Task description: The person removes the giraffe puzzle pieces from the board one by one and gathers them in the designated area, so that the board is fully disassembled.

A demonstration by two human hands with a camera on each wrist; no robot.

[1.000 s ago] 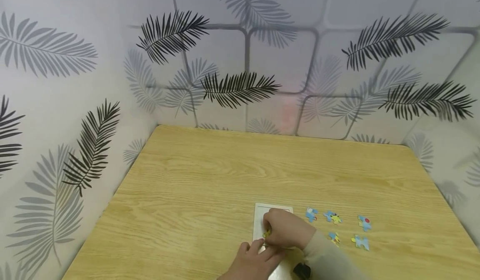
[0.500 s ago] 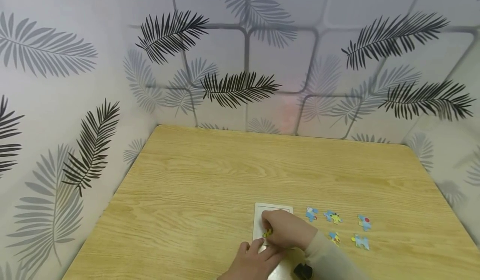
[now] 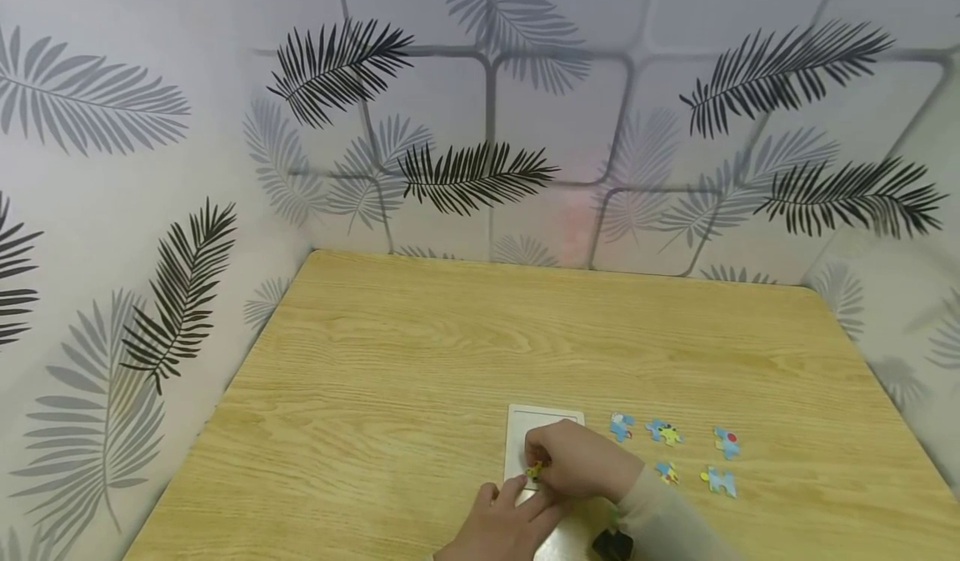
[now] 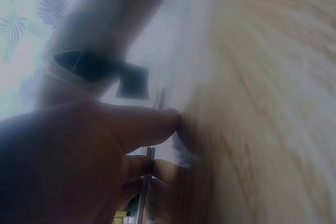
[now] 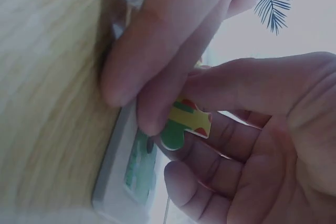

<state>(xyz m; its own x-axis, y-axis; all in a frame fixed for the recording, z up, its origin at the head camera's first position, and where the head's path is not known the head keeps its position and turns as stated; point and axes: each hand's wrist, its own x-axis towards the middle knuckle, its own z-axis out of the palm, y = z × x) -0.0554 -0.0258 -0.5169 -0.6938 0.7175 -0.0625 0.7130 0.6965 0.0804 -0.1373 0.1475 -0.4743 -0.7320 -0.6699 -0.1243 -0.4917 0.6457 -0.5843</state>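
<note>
A small puzzle piece [image 3: 535, 471] is pinched between the thumb and fingers of my right hand [image 3: 573, 461], over the white puzzle board [image 3: 519, 436]. Its yellow, green and red print shows best in the right wrist view, where the piece [image 5: 184, 124] is tilted above the board [image 5: 113, 174]. My left hand [image 3: 495, 523] rests its fingers on the board's left part, close to the right fingertips. In the left wrist view the left hand [image 4: 79, 150] has one fingertip at the tabletop beside the board edge. Both hands hide much of the board.
Several loose blue and yellow puzzle pieces [image 3: 722, 483] lie on the wooden table [image 3: 375, 361] right of the board. A black device [image 3: 612, 544] sits at the right wrist. A leaf-patterned wall [image 3: 525, 111] stands behind the table.
Both hands stay nearly in place. The right fingers turn slightly, and more of the pinched piece shows now. The head view has shifted a little.
</note>
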